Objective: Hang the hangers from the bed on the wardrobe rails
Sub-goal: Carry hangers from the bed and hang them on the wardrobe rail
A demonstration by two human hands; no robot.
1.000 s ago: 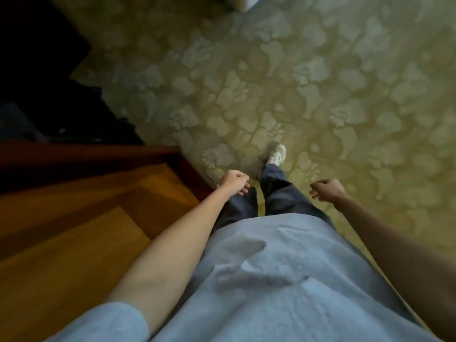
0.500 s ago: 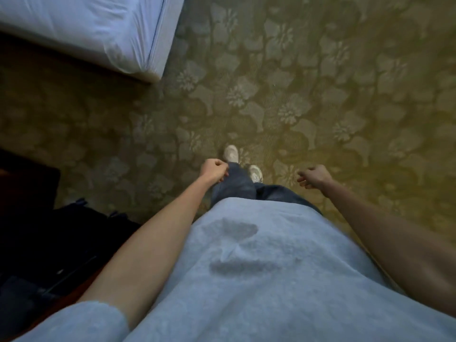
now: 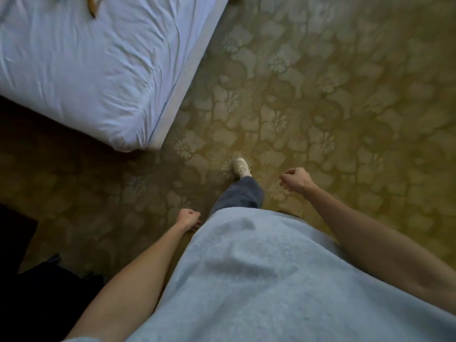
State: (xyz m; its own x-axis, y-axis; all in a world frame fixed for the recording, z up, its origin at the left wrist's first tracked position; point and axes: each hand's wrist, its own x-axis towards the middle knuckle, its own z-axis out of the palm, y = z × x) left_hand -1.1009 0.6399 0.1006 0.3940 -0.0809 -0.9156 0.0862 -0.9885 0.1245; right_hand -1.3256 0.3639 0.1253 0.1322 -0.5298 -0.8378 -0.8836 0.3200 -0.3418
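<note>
On the bed [image 3: 98,70], at its far edge, only the tip of a brown hanger [image 3: 92,6] is seen; probably wood, so light, stiff and smooth, best gripped at the neck below the hook. Well short of the bed, the left hand [image 3: 188,218] and right hand [image 3: 296,181] hang loosely curled, holding nothing.

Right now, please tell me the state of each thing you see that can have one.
left hand: loosely curled beside the hip, holds nothing.
right hand: loosely curled, holds nothing.
hanger: lies on the bed, mostly cut off by the frame edge.
bed: wrinkled white sheet on it.
shoe: on the carpet, stepping forward.
</note>
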